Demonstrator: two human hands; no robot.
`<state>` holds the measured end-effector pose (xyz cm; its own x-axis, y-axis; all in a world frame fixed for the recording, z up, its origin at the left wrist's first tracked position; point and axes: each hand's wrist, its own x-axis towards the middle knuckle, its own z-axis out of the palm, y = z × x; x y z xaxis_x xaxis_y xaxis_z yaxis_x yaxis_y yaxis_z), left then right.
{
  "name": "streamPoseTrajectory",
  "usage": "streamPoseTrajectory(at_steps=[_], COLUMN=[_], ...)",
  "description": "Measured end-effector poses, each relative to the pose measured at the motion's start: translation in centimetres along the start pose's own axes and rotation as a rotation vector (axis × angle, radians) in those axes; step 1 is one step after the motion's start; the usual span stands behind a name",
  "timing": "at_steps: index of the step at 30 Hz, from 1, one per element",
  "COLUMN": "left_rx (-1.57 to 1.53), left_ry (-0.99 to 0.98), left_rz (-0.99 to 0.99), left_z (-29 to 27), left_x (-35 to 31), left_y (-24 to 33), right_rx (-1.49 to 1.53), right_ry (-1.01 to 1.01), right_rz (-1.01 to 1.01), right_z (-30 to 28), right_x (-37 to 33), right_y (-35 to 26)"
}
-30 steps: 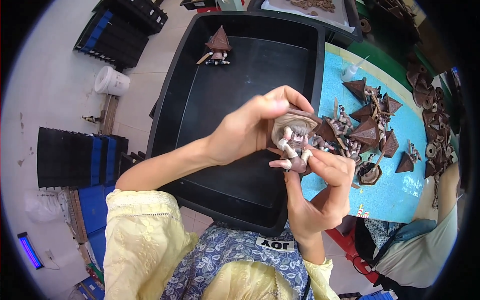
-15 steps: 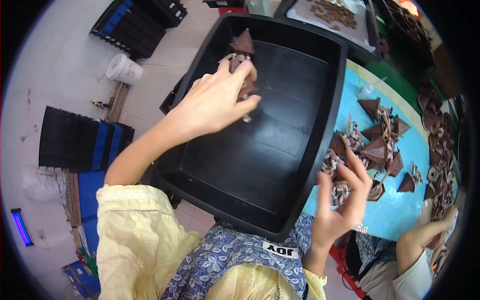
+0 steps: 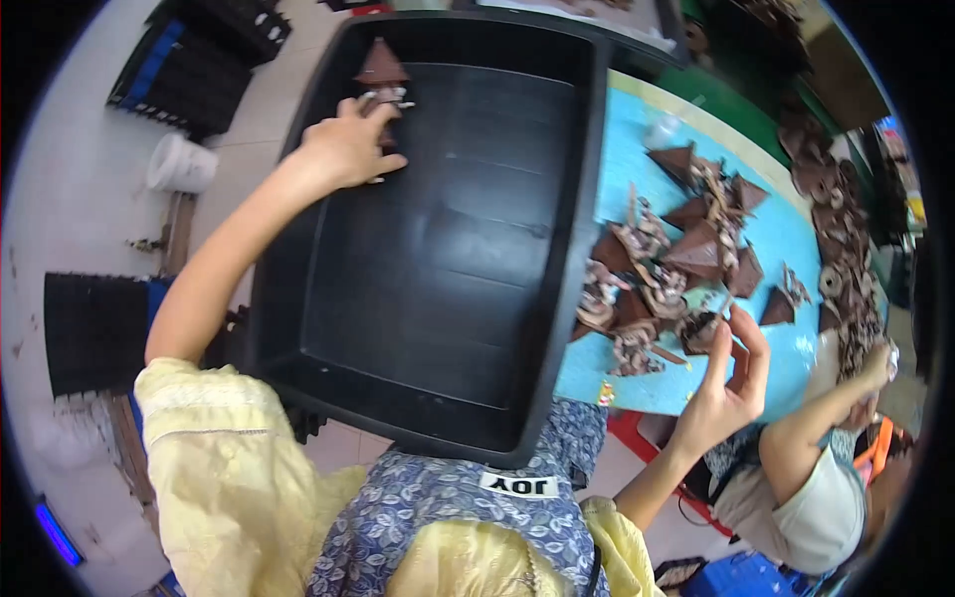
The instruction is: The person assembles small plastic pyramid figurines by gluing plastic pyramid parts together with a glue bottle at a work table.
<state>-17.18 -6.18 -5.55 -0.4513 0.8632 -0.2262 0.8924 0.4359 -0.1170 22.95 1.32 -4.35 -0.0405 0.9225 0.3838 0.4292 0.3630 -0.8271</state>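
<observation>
Touching figurine (image 3: 389,133) in tray (image 3: 438,269)

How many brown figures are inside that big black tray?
2 visible. One brown-topped figure is in the far left corner of the black tray; a second figure is just nearer, mostly hidden by the left hand, which could cover more.

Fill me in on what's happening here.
A person's left hand is over a brown figure in the black tray, partly hiding it. Another figure sits just beyond, toward the tray's far left corner. The right hand is at a pile of figures on the blue table; whether it grips one is unclear.
</observation>
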Motion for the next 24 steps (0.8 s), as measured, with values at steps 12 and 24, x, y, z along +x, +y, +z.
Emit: streamPoseTrajectory(at_steps=[12,24], left_rx=[-0.539,-1.831], left_ry=[0.226,-0.471], left_rz=[0.722,0.538], left_z=[-7.7,-6.5], left_x=[-5.7,-2.6], left_y=[16.2,23.0], right_rx=[-0.294,0.512], right_ry=[-0.220,-0.024], right_rz=[-0.215,0.153], right_z=[3.3,0.3], right_x=[4.4,1.9], right_y=[2.7,-1.0])
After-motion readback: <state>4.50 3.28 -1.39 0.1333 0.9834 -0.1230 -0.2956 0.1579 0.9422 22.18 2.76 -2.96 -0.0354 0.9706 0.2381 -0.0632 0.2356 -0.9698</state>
